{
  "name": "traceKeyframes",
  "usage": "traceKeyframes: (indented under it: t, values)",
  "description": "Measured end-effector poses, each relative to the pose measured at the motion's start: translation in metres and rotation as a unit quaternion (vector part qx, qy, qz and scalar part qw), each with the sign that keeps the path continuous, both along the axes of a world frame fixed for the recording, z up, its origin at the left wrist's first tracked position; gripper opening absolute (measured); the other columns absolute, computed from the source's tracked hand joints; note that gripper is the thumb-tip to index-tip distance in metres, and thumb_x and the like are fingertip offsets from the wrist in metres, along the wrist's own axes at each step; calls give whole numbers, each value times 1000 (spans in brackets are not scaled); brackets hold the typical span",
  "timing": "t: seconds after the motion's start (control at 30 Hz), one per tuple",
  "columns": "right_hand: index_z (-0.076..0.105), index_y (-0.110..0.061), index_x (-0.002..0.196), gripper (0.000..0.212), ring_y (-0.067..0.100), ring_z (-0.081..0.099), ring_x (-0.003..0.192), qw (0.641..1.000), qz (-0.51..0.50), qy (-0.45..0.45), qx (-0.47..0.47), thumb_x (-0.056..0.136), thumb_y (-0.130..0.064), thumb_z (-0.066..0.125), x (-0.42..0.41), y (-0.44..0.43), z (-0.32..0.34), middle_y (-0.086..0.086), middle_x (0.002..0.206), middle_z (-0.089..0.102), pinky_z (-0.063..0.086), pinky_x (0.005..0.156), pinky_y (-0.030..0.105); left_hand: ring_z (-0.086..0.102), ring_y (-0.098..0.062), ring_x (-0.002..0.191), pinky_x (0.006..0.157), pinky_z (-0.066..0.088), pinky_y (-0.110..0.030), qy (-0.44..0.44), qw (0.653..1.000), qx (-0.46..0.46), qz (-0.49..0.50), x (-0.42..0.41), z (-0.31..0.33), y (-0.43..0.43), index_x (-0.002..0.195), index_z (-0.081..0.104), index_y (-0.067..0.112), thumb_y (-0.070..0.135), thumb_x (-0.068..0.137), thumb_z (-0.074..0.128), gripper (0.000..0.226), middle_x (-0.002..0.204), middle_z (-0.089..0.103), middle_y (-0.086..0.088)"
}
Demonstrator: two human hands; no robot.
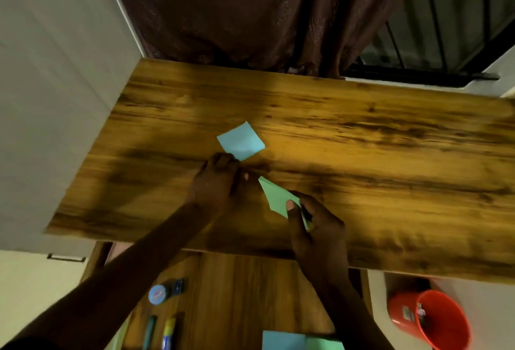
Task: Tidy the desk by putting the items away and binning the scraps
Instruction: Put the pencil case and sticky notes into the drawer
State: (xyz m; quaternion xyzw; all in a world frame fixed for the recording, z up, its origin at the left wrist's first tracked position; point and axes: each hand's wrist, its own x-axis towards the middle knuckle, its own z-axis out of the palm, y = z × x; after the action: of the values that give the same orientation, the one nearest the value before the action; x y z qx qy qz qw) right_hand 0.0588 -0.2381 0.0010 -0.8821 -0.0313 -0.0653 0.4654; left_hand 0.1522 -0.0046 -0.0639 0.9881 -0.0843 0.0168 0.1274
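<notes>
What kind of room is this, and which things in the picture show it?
Probably a room in a home, at a study desk. The wooden desk stands against a curtain and a barred window; an open drawer below holds stationery, and an orange bucket sits on the floor.

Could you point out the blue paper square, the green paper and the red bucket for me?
blue paper square [242,140]: head view, middle of its flat face on the desk.
green paper [276,193]: head view, bare part above the right hand's thumb.
red bucket [446,330]: head view, inner wall near the rim.
</notes>
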Motion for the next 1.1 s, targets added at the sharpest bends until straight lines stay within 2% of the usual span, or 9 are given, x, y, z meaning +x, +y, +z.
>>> traceKeyframes:
  t: [0.13, 0.23, 0.33, 0.57, 0.67, 0.73, 0.83, 0.93, 1.1]
  values:
    - [67, -21, 128, 27, 2, 67, 108, 1000, 15, 4, 17, 104, -30, 58, -21, -20, 3, -9, 115, 72, 57, 80, 17, 48, -29, 129, 109, 40, -44, -1, 999, 18, -39, -44, 10, -22, 124, 64, 22, 50, 98, 30, 51, 130, 58, -3]
    - [67, -20, 126, 30, 3, 67, 110, 1000, 9, 2, 5, 105, -37, 54, -33, -35, 4, -6, 118, 72, 54, 82, 13, 48, -32, 131, 106, 46, -49, 22, 996, -79, 38, -33, 10, -26, 137, 54, 21, 49, 96, 49, 50, 144, 49, -7]
    - [65, -23, 127, 37, 4, 66, 112, 1000, -14, 0, -7, 102, -46, 49, -46, -47, 4, -5, 124, 71, 52, 83, 7, 42, -36, 136, 105, 45, -52, 88, 988, -81, 97, -9, 5, -22, 151, 35, 18, 51, 82, 71, 84, 150, 42, -11]
    - [65, -24, 129, 33, -1, 64, 113, 1000, -5, -5, 29, 102, -38, 54, -74, -73, 8, -15, 123, 66, 54, 89, 14, 33, -41, 136, 105, 40, -52, 200, 967, -33, 154, 27, 1, -18, 146, 36, 13, 52, 50, 93, 118, 145, 42, -19]
    - [67, -26, 127, 31, -1, 66, 108, 998, 46, 42, 29, 102, -40, 54, -84, -91, 15, -14, 119, 69, 53, 82, 10, 35, -37, 132, 100, 41, -45, 169, 966, -93, 170, 20, 6, -23, 136, 46, 9, 41, 51, 96, 104, 137, 45, -17]
    - [66, -29, 125, 28, 2, 67, 107, 992, 96, 79, 0, 103, -41, 54, -87, -102, 16, -10, 119, 71, 53, 80, 12, 44, -35, 127, 92, 44, -40, 111, 970, -140, 164, 5, 17, -31, 129, 52, 5, 29, 66, 91, 78, 131, 52, -17]
    - [60, -34, 128, 30, 9, 68, 106, 979, 152, 111, -78, 103, -46, 49, -86, -114, 13, -8, 120, 71, 58, 82, 29, 63, -30, 109, 77, 50, -34, 63, 965, -207, 151, -33, 40, -49, 120, 62, 8, 22, 84, 77, 41, 121, 66, -12]
    - [55, -35, 126, 29, 16, 68, 105, 957, 217, 108, -158, 101, -46, 47, -81, -120, 1, -4, 118, 70, 59, 80, 43, 67, -24, 104, 83, 57, -38, 52, 958, -252, 128, -80, 57, -64, 123, 66, 15, 26, 86, 76, 40, 119, 71, -7]
    - [54, -32, 137, 35, 24, 63, 116, 916, 275, 111, -268, 103, -34, 53, -78, -121, -18, 1, 132, 66, 50, 87, 33, 69, -7, 84, 68, 56, -25, 115, 947, -284, 91, -156, 64, -77, 104, 72, 17, 18, 81, 82, 25, 97, 74, 3]
